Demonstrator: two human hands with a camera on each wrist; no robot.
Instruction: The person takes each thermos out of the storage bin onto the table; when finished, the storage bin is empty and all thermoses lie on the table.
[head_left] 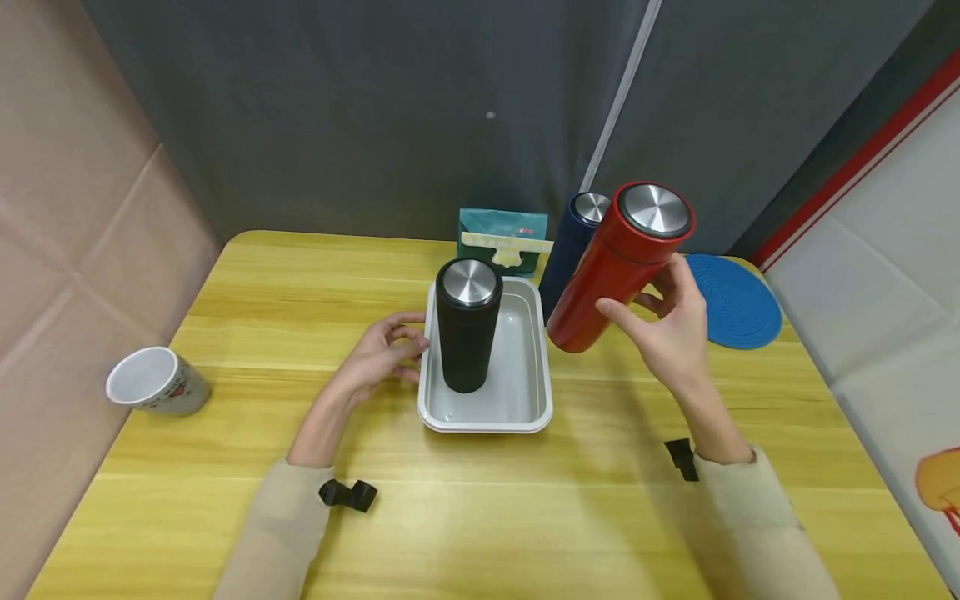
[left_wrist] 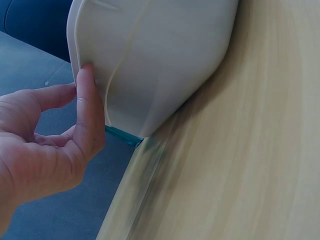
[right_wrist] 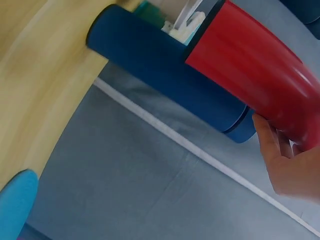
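Right hand gripping red flask, fingers curled round its body, held tilted above the yellow table just right of the white tray. Left hand loosely open, fingertips touching tray's left rim. Black flask upright inside tray. Blue flask standing behind the red one

A makeshift recording booth: yellow wooden table boxed in by grey fabric backdrop and brown paper wall.
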